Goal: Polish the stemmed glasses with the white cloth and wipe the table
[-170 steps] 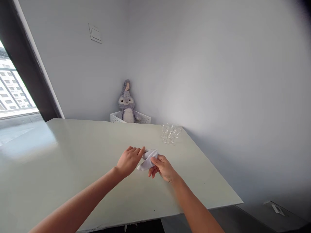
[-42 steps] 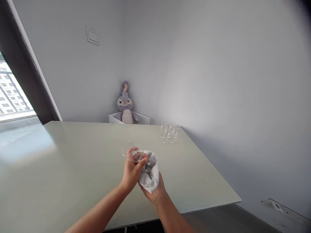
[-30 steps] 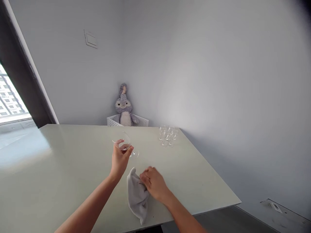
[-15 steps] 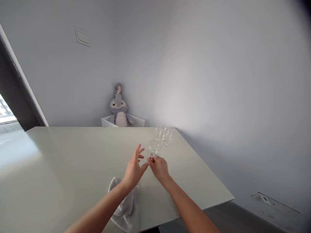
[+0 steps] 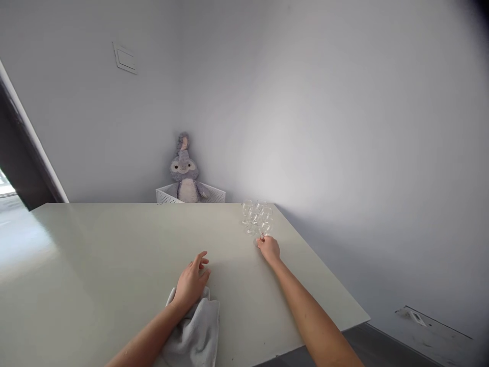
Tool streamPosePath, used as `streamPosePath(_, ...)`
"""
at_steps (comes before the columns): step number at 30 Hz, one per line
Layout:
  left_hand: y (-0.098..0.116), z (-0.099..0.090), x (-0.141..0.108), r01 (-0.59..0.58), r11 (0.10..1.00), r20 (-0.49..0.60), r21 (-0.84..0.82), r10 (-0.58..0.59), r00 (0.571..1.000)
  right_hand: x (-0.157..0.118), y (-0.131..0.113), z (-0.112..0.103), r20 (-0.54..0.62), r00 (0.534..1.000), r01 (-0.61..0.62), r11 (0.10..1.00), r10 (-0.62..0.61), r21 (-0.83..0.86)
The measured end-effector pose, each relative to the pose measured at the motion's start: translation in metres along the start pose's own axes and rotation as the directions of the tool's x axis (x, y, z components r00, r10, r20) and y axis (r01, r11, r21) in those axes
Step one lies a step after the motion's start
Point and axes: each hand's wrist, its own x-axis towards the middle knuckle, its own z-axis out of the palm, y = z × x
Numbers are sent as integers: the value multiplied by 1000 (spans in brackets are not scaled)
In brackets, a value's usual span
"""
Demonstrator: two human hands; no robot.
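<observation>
My right hand (image 5: 269,248) is at the front of a tight group of several clear stemmed wine glasses (image 5: 256,218), its fingers closed around the lower part of the nearest glass (image 5: 266,228). My left hand (image 5: 190,284) rests low over the pale tabletop (image 5: 114,244), fingers apart and holding nothing. Just under that wrist lies a crumpled grey cloth (image 5: 194,329), close to the table's near edge and touching the hand's heel.
A grey plush rabbit (image 5: 184,176) sits in a white perforated basket (image 5: 190,194) beyond the table's far edge. The table's right edge runs close to the glasses. A switch plate (image 5: 124,57) is on the wall.
The glass went from between both hands into the group at the far right. My left hand let go of it and dropped back beside the cloth. My right hand moved forward.
</observation>
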Motion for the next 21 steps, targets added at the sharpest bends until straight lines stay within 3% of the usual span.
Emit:
streamPosePath(11,4,-4,-1,44,999,18,-2,-44,999,8,-6,-1,-33,999,-30,998,31,48)
streamPosePath(16,2,-3,2,99,983,-13,-156,-102,995,-24,-16,-27,-80,997,5,993,5,119)
streamPosePath(19,3,-6,9,149,943,-18,-298,-162,987,-78,-40,-37,-67,986,165,969,-155,182)
streamPosePath(21,5,-17,14,155,933,23,-325,-156,987,-120,-58,-37,16,885,445,854,-466,268)
